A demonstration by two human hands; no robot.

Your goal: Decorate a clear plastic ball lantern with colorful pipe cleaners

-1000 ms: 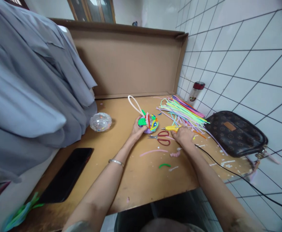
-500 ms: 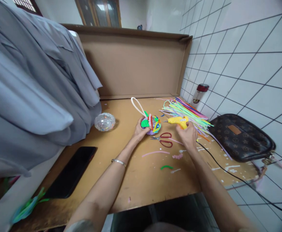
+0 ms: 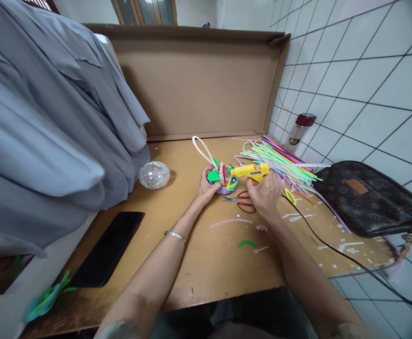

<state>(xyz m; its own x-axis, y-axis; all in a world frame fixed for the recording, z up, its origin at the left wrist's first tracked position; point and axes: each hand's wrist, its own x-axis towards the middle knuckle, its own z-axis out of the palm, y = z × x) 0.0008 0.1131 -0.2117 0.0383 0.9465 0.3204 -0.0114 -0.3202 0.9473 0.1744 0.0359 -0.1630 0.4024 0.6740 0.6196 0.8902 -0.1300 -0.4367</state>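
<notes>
My left hand (image 3: 208, 187) is closed round a small colourful pipe-cleaner ornament (image 3: 223, 178), with green, red, pink, yellow and purple parts. A white loop (image 3: 201, 148) sticks up from its top. In my right hand (image 3: 265, 190) is a yellow hot glue gun (image 3: 250, 170), its nozzle end at the ornament's right side; whether the tip touches cannot be made out. A clear glue stick (image 3: 303, 165) juts from the gun's back. Red-handled scissors (image 3: 243, 201) lie on the table just below the ornament, partly behind my right hand.
A clear faceted bowl (image 3: 154, 174) and a black phone (image 3: 107, 248) lie at left. Pipe cleaners (image 3: 280, 157) are heaped at right, near a bottle (image 3: 300, 129) and a brown bag (image 3: 372, 197). A black cord (image 3: 326, 245) trails off right. Cardboard (image 3: 199, 84) stands behind; grey cloth (image 3: 50, 117) hangs left.
My right hand has brought the glue gun left, from a gap beside the ornament up to it. My left hand keeps hold of the ornament. The view has shifted slightly.
</notes>
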